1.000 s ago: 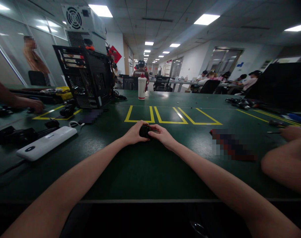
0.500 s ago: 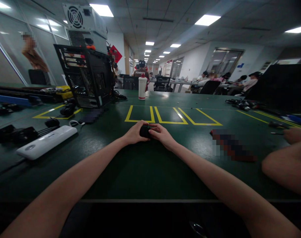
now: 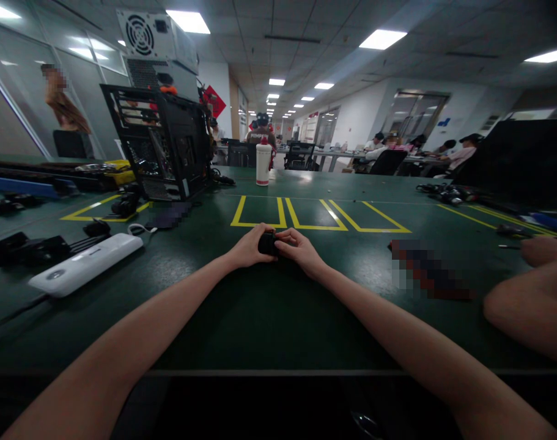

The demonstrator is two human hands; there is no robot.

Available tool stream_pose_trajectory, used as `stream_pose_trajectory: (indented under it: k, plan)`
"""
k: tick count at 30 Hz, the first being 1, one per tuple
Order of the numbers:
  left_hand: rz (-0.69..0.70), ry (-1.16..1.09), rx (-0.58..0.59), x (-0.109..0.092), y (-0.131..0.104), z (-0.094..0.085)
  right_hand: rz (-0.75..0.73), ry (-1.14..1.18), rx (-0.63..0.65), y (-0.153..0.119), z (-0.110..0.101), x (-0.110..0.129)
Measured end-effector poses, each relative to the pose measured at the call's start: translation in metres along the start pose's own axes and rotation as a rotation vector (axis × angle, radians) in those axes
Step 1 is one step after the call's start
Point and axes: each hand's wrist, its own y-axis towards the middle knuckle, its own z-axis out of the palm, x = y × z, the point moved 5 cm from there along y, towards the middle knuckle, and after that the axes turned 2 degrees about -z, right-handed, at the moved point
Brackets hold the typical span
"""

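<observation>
A small black object [image 3: 267, 244] is held between my two hands over the green table [image 3: 269, 318]; its exact kind does not show. My left hand [image 3: 250, 245] is closed around its left side, thumb below and fingers over the top. From the right, my right hand [image 3: 298, 249] pinches the object's edge with thumb and fingertips. Parts of the object are hidden behind the fingers. Just beyond my hands, yellow tape outlines [image 3: 260, 225] mark the tabletop.
At left lie a white power strip [image 3: 88, 263] and black adapters [image 3: 44, 249]; behind them stands an open computer case [image 3: 161, 143]. A white bottle [image 3: 262, 165] stands farther back. At right are a blurred-out dark red item [image 3: 429, 272] and another person's arm [image 3: 530, 305].
My right fingertips have shifted very slightly on the black object. Otherwise both hands keep the same hold and place.
</observation>
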Motion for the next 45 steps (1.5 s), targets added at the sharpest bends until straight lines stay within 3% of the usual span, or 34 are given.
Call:
stream_pose_trajectory:
  k: [16, 22, 26, 31, 36, 41, 45]
  plan:
    - [-0.018, 0.016, 0.016, 0.001, 0.0, 0.0, 0.014, 0.066, 0.049, 0.0, 0.0, -0.004]
    - [-0.048, -0.008, 0.027, 0.001, 0.001, -0.001, 0.013, 0.003, -0.071, 0.004, -0.008, -0.009]
    - [-0.071, -0.036, 0.037, 0.004, 0.002, -0.001, 0.013, -0.14, -0.119, 0.004, -0.019, -0.012]
    - [-0.256, -0.004, 0.045, 0.03, 0.003, -0.001, -0.014, -0.424, 0.045, -0.004, -0.018, -0.007]
    - [-0.377, 0.049, 0.061, 0.046, 0.001, 0.001, -0.111, -0.679, 0.041, -0.009, -0.016, -0.001]
    - [-0.354, 0.024, 0.119, 0.032, -0.008, 0.0, -0.109, -0.725, 0.051, -0.017, -0.011, 0.006]
    - [-0.336, 0.003, 0.172, 0.0, -0.027, -0.003, -0.098, -0.786, 0.074, -0.04, 0.001, 0.022]
